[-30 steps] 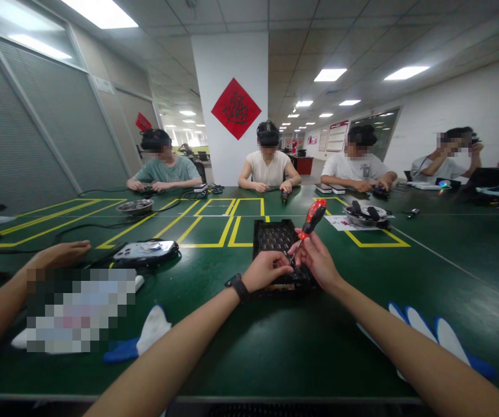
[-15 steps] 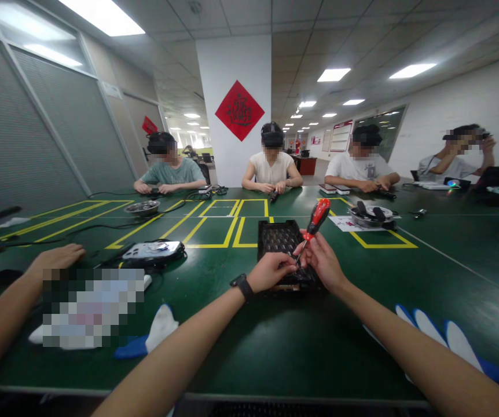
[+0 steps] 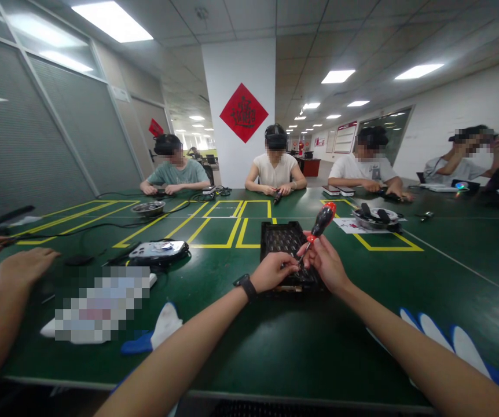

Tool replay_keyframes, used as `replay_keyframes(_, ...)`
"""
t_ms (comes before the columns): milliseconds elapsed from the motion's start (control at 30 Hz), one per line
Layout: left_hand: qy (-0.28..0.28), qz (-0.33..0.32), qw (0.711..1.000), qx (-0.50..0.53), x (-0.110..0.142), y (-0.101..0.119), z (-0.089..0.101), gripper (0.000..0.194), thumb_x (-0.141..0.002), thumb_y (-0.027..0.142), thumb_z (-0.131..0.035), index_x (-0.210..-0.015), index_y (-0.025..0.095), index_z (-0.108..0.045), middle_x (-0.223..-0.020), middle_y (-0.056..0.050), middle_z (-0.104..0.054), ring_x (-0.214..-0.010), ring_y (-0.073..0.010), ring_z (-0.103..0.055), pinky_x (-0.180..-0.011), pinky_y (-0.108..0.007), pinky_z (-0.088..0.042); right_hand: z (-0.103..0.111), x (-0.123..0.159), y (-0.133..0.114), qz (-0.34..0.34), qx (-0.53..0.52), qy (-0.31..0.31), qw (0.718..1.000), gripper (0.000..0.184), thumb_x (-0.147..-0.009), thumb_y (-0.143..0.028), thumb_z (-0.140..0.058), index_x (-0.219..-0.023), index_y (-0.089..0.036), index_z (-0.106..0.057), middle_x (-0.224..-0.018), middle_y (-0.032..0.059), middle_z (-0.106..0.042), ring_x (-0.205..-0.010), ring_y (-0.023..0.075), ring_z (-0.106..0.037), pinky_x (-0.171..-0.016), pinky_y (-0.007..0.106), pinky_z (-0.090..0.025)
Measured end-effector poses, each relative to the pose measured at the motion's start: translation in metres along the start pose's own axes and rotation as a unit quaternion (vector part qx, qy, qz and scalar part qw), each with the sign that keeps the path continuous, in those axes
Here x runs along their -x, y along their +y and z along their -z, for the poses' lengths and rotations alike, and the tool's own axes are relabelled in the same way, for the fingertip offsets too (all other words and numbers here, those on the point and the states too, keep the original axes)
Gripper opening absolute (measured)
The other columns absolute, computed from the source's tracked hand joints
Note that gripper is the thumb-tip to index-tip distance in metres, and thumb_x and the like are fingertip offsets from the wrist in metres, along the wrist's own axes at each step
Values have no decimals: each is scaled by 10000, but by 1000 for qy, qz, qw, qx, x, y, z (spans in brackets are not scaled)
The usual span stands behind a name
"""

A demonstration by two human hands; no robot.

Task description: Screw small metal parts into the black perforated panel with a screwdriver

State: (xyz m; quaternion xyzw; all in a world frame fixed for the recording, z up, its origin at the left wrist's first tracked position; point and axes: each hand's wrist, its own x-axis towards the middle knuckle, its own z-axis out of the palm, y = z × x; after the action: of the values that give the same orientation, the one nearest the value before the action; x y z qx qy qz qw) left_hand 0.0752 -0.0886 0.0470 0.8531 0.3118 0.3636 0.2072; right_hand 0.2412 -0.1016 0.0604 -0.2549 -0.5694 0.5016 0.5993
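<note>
A red-and-black screwdriver (image 3: 324, 219) is in my right hand (image 3: 328, 265), whose fingers close around its lower part. Its handle leans up to the right, and the thin metal shaft slants down to the left. My left hand (image 3: 272, 271), with a dark band on the wrist, pinches at the shaft's lower end; whatever sits between those fingertips is too small to make out. Both hands are over a black plastic crate (image 3: 281, 233) with a latticed inside. My hands hide part of the crate's near half.
White-and-blue gloves (image 3: 167, 325) lie on the green table (image 3: 232, 347), by both my forearms. To the left are a phone (image 3: 158, 249), a blurred-out white object (image 3: 102, 310) and a neighbour's hands (image 3: 26, 266). A metal bowl (image 3: 149, 207) stands farther back. Several people sit opposite.
The view has shifted slightly, moving the scene a little to the right. The screwdriver's handle has turned in my right hand, showing more black. The neighbour's hand on the left has drawn back leftward.
</note>
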Motion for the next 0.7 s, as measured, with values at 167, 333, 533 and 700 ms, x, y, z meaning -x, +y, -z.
replay_keyframes(167,8,-4,1000,11,0,-1,1,205,-817,280,-509,-852,140,-655,-823,-52,-659,-763,-138,-578,-738,-244,-427,3,-1,1,-6,-24,4,1000,417,-850,-456,-358,-1162,-197,-452,-770,39,-611,-512,103,-512,-504,256,-417)
replay_keyframes(333,3,4,1000,26,0,-1,0,214,-817,288,-506,-856,134,-649,-830,-52,-661,-757,-137,-580,-730,-240,-431,2,0,1,-4,-22,7,1000,375,-850,-404,-397,-1161,-203,-458,-758,23,-609,-510,92,-507,-520,247,-416)
replay_keyframes(533,41,13,999,4,0,2,-2,226,-760,336,-579,-879,148,-617,-768,-27,-629,-710,-121,-548,-690,-231,-419,2,-1,3,-3,-13,13,1000,372,-835,-419,-425,-1136,-207,-475,-730,8,-597,-490,73,-489,-491,218,-395)
replay_keyframes(700,12,30,999,30,0,0,-3,275,-726,398,-600,-773,127,-608,-700,-14,-601,-625,-98,-515,-606,-206,-408,1,0,2,1,-12,13,1000,383,-830,-436,-432,-1142,-217,-465,-726,5,-601,-486,68,-485,-484,209,-395)
